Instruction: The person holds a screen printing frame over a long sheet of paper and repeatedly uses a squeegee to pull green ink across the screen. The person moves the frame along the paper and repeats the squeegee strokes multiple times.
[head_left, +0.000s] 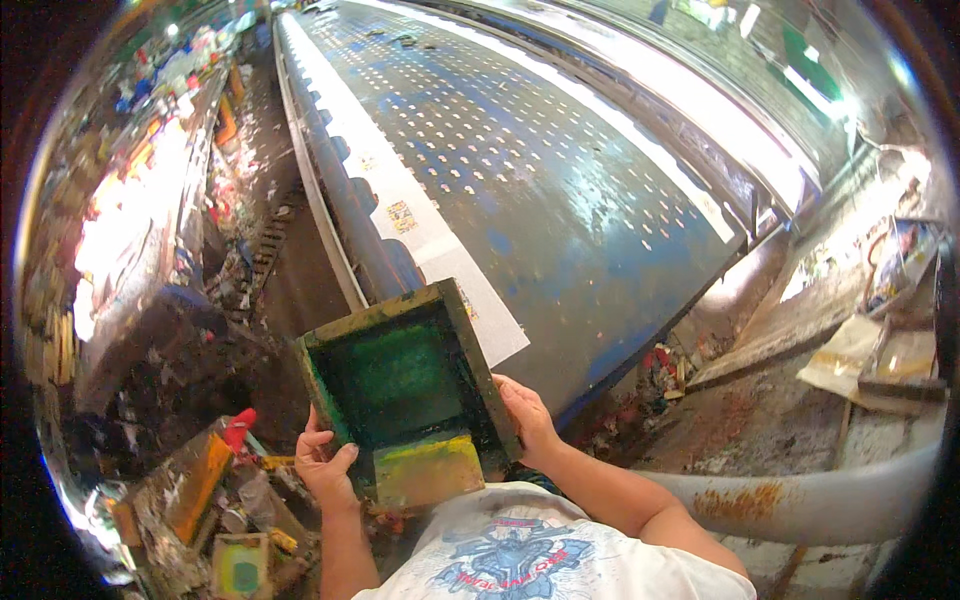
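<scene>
Between my two hands is a screen-printing frame [395, 375], tilted, with dark stained edges and a green ink-covered inside. A flat yellow-green stained piece [430, 467] sits at its near end; I cannot tell whether it is loose. My left hand [328, 465] grips the left side near the lower corner, thumb over the rim. On the right side, my right hand [527, 425] holds the edge, its fingers partly hidden. Just beyond the frame runs a long dark printing table [560, 270] with blue stains and rows of small pale marks. A white strip [485, 325] lies along its left edge.
Stained wooden frames and scraps [205, 485] crowd the lower left, with a red object [238, 430] among them. A rust-marked pale pipe [740, 497] crosses at the lower right. Boards and frames [850, 355] lie at the far right. A cluttered aisle [285, 240] borders the table's left.
</scene>
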